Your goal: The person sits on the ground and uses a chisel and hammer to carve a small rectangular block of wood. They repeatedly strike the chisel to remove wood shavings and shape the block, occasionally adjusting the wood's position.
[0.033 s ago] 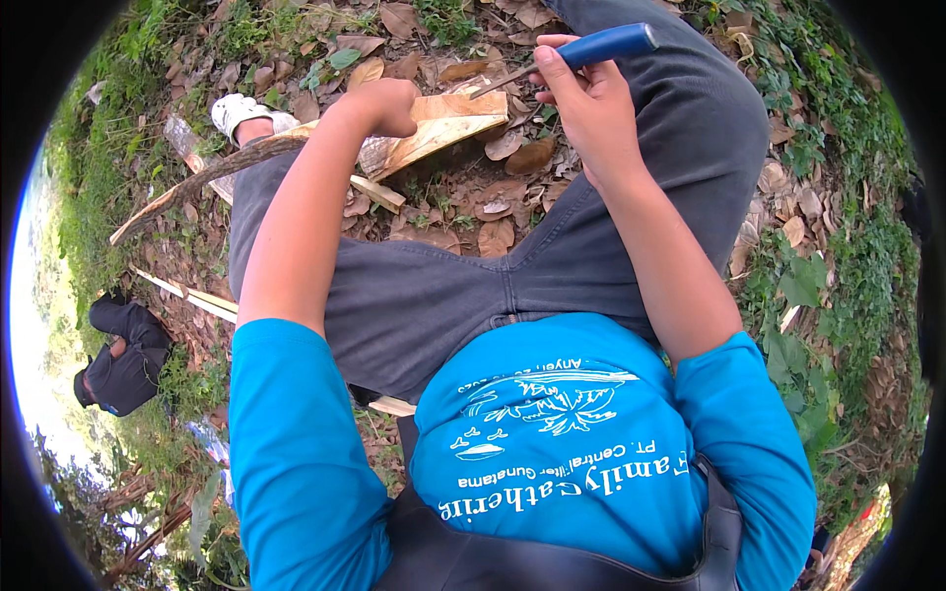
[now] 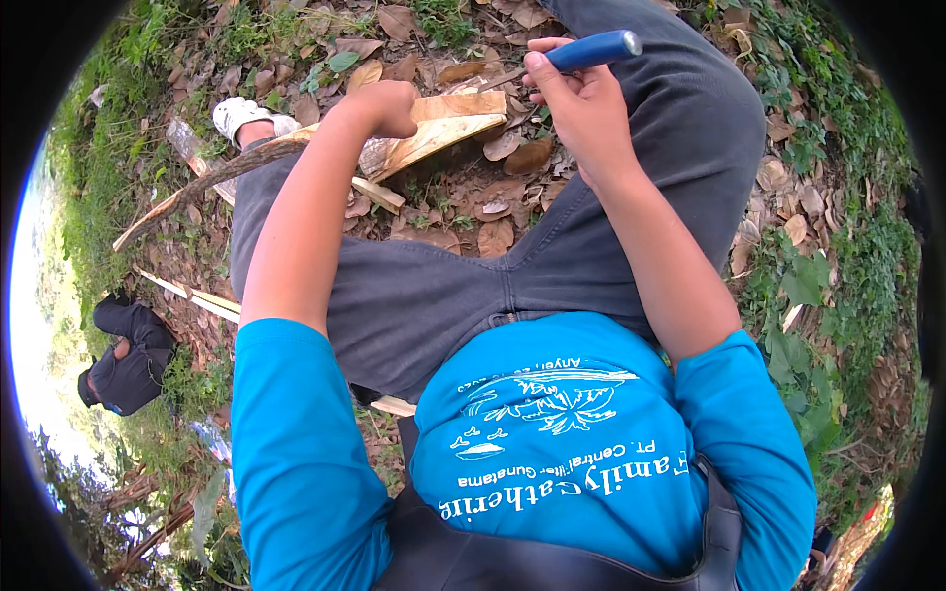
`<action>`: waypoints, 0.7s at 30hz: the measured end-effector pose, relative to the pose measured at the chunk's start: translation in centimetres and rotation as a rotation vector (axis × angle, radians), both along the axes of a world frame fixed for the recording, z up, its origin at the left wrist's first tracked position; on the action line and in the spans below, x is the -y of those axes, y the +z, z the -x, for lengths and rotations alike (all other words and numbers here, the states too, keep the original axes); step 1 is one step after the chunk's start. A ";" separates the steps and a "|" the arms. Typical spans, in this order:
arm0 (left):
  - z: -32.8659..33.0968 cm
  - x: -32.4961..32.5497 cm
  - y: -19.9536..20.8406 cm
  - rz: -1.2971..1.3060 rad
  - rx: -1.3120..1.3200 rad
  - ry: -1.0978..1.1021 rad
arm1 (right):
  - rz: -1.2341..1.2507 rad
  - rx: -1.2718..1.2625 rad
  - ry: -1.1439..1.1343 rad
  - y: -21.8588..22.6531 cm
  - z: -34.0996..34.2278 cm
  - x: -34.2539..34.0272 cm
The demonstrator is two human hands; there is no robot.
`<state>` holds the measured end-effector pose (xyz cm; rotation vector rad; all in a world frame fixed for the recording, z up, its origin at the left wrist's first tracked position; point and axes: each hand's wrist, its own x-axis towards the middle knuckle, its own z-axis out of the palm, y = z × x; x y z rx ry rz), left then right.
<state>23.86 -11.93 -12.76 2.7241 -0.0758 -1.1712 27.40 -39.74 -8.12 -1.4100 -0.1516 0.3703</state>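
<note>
The piece of pale split wood sits out front between the knees, over the leaf-covered ground, tilted with its cut face up. The left hand is closed in a fist around its near end, so that end is hidden and I can't tell how far the wood runs under the fingers. A long thin stick trails off to the left from about the same spot; whether it's joined to the wood is hard to make out.

The right hand is wrapped tight around a blue-handled tool. Only the handle shows clearly. The working end is mostly behind the fingers; a thin dark bit pokes toward the wood, too small to tell whether it touches.

Further out: grey trousers, a white shoe half covered by the left leg, and a blue shirt with a white printed drawing and lettering. Another person in dark clothes crouches at the left edge, cut off by the rim.
</note>
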 end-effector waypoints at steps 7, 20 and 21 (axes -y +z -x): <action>-0.4 2.2 2.8 -0.121 0.051 0.081 | -0.085 -0.016 -0.078 0.7 0.5 0.6; -1.4 9.5 0.1 -0.168 0.059 0.251 | -0.515 -0.244 -0.181 8.7 0.5 3.9; -0.9 9.1 -0.4 -0.156 0.067 0.265 | -0.511 -0.240 -0.155 8.8 0.7 4.2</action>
